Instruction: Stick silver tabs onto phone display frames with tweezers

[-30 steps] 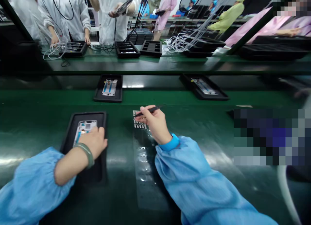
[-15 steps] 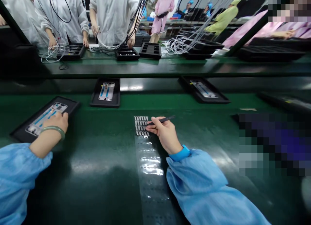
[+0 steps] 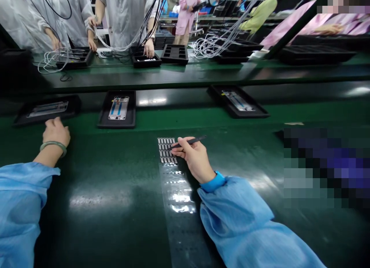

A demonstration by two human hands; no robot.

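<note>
Right hand (image 3: 195, 158) pinches black tweezers (image 3: 189, 142), tips at the edge of the strip of small metal parts (image 3: 167, 149) | left hand (image 3: 56, 132) empty, loosely curled, just below the near edge of a black tray (image 3: 75, 106) | open green bench (image 3: 98, 229) between hands

And here the long green workbench (image 3: 110, 237) is faced by a second green bench (image 3: 185, 72), further benches (image 3: 219, 19) are lined up beyond, and bright light is thrown back as glare (image 3: 100, 200) across the glossy top.
</note>
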